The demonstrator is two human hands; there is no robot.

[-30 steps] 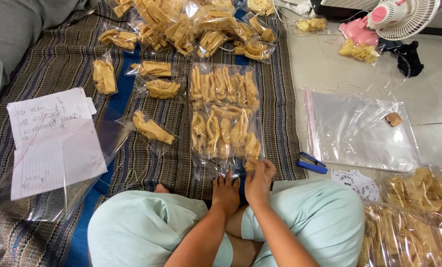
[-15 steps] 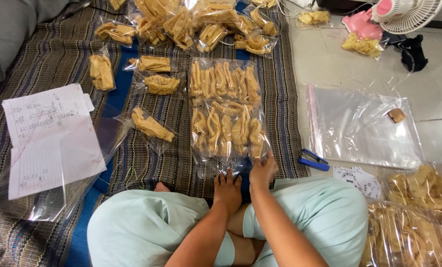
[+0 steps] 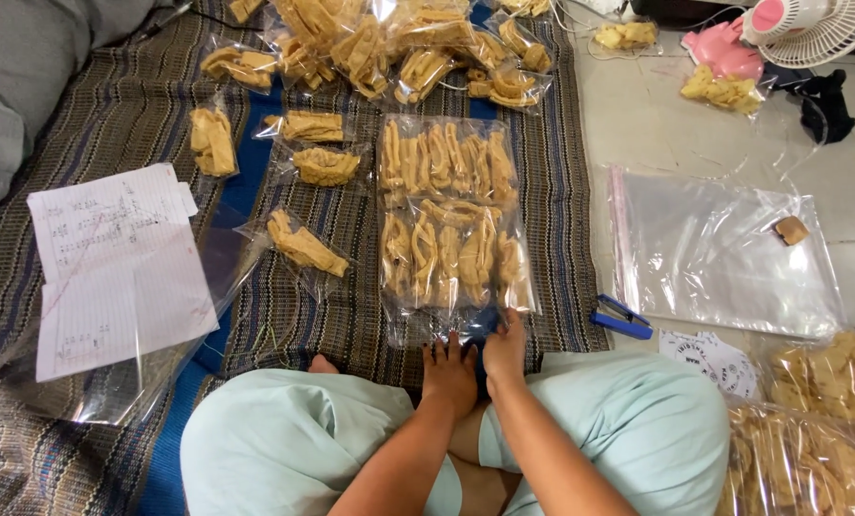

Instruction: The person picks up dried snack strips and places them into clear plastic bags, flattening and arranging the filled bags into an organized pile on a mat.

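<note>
A lined paper sheet point(image 3: 121, 268) lies on the striped mat point(image 3: 112, 124) at left. Mid-frame, the left hand point(image 3: 449, 373) and right hand point(image 3: 505, 350) press flat, fingers spread, on the near edge of a clear snack bag point(image 3: 451, 253). A blue stapler point(image 3: 621, 317) lies at right

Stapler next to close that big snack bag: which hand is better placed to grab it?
Right, probably. The right hand rests on the bag's open lower edge, on the blue stapler's side; the left hand would need to cross over.
</note>
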